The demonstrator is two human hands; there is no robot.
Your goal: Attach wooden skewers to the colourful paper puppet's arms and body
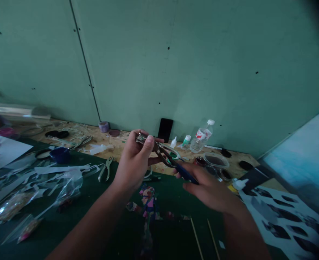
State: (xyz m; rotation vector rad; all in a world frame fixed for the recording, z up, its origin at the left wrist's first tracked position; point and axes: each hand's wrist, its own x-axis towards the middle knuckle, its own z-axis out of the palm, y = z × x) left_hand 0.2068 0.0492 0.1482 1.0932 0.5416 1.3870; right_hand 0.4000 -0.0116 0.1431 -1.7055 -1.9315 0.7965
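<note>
Above the dark green mat (pixel 173 196), my left hand (pixel 135 159) is closed round the metal head of a hand tool (pixel 163 153), its thumb pressed on top. In my right hand (pixel 205 184) is a dark blue object (pixel 186 172), which meets the tool's metal handles; whether it is a handle grip of the same tool I cannot tell. Below the hands lies a colourful pink, blue and purple collage piece (pixel 148 198). Two thin wooden sticks (pixel 196 236) rest near the front edge of the view.
Paper strips (pixel 62 169) and plastic bags (pixel 15 205) cover the left side, near pliers (pixel 106 169) and a blue cup (pixel 60 155). Behind stand a phone (pixel 165 129), glue bottle (pixel 173 142) and water bottle (pixel 202 137). Printed sheets (pixel 284 216) lie at right.
</note>
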